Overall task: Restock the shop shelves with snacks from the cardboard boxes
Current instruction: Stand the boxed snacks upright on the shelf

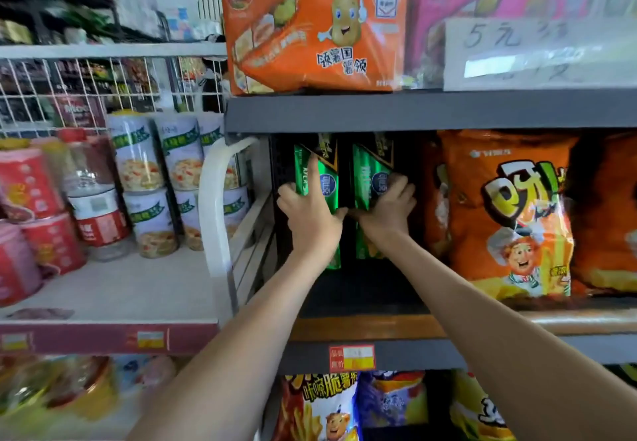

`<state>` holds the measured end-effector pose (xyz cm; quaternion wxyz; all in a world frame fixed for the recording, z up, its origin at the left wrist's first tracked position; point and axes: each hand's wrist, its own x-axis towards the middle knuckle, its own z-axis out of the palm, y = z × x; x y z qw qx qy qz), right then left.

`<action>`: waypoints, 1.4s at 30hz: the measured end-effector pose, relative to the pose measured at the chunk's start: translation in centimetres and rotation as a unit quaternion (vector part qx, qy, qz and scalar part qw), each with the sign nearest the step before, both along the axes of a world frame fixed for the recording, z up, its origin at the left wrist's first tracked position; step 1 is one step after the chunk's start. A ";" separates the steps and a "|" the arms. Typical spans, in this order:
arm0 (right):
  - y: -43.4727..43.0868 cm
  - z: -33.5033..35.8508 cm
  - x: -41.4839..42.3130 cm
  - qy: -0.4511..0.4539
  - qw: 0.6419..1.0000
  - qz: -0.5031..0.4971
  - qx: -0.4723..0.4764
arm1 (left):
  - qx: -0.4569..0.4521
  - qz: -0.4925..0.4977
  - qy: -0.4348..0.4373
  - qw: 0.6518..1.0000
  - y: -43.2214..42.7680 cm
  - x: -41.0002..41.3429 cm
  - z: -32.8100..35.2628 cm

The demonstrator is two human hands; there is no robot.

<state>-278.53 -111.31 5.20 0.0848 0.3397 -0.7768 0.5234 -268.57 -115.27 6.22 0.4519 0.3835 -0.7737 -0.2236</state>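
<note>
Two green snack packs stand upright side by side at the back of the dark middle shelf [362, 295]. My left hand [310, 209] grips the left green pack [319, 178], with one finger stretched up its front. My right hand [389, 206] holds the right green pack [370, 173] at its lower front, fingers curled on it. Both arms reach in from the bottom of the head view. No cardboard box is in sight.
Orange snack bags [510, 213] fill the shelf to the right of my hands. An orange pack [317, 33] stands on the shelf above. Cans and jars [144, 182] crowd the white shelf at left. More bags [320, 409] sit on the shelf below.
</note>
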 end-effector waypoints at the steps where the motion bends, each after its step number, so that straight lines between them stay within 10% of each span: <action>1: 0.0 -0.1 -0.2 -0.002 1.000 0.000 0.005 | -0.004 0.000 -0.021 1.000 -0.2 -0.1 0.1; 9: 1.1 -0.9 0.2 -0.017 0.984 0.052 0.169 | 0.079 -0.072 -0.286 0.952 -1.2 2.2 -1.0; 31: 3.6 0.6 2.5 0.020 0.961 0.019 0.276 | -0.003 -0.004 -0.340 0.940 0.9 4.3 0.5; 42: 15.4 -2.1 11.0 0.071 0.980 0.178 0.052 | 0.020 0.001 0.057 0.998 16.8 10.1 -5.4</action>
